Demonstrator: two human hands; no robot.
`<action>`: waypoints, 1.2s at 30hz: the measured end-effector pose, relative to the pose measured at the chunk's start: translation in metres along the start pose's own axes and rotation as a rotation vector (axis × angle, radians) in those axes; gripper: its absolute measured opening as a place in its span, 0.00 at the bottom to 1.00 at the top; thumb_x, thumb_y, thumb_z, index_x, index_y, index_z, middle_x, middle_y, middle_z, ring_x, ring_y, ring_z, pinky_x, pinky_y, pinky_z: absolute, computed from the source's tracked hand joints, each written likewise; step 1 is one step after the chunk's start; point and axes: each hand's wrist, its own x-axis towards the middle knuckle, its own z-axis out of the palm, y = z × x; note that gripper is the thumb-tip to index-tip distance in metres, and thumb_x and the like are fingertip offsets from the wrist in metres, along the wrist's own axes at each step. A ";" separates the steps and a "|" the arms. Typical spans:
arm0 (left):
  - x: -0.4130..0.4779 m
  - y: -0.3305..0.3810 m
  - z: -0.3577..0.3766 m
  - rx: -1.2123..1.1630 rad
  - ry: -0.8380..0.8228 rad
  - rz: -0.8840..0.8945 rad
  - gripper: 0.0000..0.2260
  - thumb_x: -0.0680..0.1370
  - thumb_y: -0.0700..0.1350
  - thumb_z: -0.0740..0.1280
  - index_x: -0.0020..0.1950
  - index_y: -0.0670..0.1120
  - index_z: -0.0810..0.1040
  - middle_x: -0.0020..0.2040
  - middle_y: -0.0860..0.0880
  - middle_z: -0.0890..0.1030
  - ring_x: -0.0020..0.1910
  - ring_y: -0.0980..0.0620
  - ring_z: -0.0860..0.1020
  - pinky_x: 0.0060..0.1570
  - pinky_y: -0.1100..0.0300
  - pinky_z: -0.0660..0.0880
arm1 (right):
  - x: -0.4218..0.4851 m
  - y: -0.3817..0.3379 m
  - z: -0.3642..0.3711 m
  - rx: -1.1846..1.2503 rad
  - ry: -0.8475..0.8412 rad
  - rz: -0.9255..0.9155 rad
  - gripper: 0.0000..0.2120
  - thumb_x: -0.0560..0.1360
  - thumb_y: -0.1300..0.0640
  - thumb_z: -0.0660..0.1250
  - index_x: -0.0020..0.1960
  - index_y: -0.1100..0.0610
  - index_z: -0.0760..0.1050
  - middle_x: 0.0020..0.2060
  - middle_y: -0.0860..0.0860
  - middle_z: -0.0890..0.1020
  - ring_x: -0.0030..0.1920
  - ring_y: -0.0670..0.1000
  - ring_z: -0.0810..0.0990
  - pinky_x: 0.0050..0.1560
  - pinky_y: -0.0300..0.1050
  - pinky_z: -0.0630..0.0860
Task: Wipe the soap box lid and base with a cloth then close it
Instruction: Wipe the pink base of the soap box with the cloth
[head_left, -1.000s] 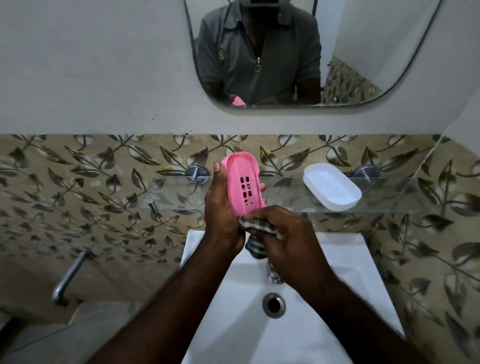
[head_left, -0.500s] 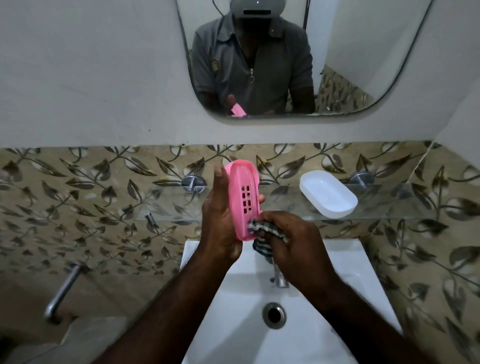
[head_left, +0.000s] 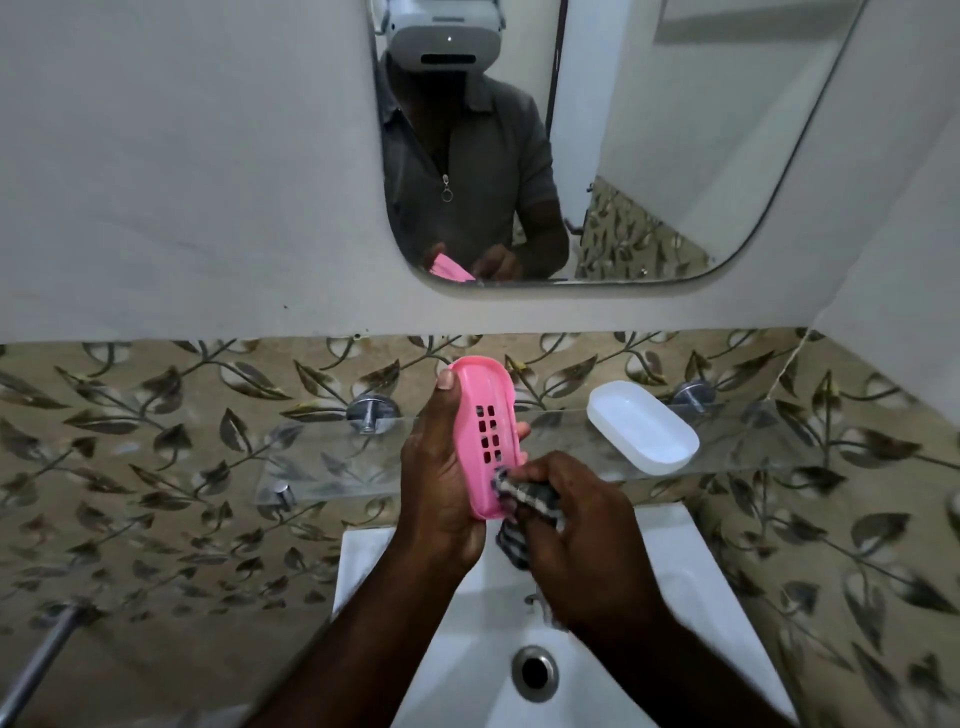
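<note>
Two hands over the sink (head_left: 701, 597): left hand (head_left: 441, 483) grips the pink slotted base (head_left: 483, 410), right hand (head_left: 582, 525) pinches the cloth (head_left: 524, 493), now crept onto its near inner face; the white lid (head_left: 641, 426) sits on the glass shelf (head_left: 753, 441), closing still ahead.

Upright pink slotted half (head_left: 485, 431), checked cloth (head_left: 524, 493) against it, white half (head_left: 642, 427) apart

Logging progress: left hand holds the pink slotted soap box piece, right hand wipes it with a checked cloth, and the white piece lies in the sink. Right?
No: the head view shows the white piece on the glass shelf, not in the sink. The left hand, pink piece, right hand and checked cloth are as stated.
</note>
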 end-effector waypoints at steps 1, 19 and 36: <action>-0.001 0.001 -0.001 -0.002 -0.003 0.004 0.49 0.56 0.68 0.77 0.68 0.42 0.72 0.54 0.36 0.78 0.45 0.43 0.80 0.44 0.50 0.78 | -0.006 -0.004 0.001 0.018 -0.003 -0.005 0.12 0.69 0.62 0.65 0.46 0.45 0.76 0.41 0.42 0.82 0.41 0.44 0.81 0.41 0.47 0.80; -0.031 0.010 -0.025 -0.068 -0.099 -0.132 0.28 0.72 0.65 0.59 0.54 0.44 0.84 0.48 0.40 0.83 0.45 0.41 0.80 0.48 0.49 0.77 | -0.028 -0.009 -0.011 0.714 -0.006 0.370 0.06 0.68 0.67 0.75 0.44 0.60 0.82 0.39 0.58 0.85 0.38 0.57 0.83 0.40 0.47 0.81; -0.036 0.010 -0.037 -0.125 -0.221 -0.154 0.30 0.75 0.62 0.58 0.69 0.42 0.73 0.63 0.36 0.77 0.57 0.37 0.78 0.58 0.41 0.74 | -0.026 0.007 -0.017 0.276 0.200 0.331 0.10 0.71 0.66 0.73 0.45 0.51 0.80 0.42 0.47 0.86 0.45 0.49 0.84 0.50 0.45 0.80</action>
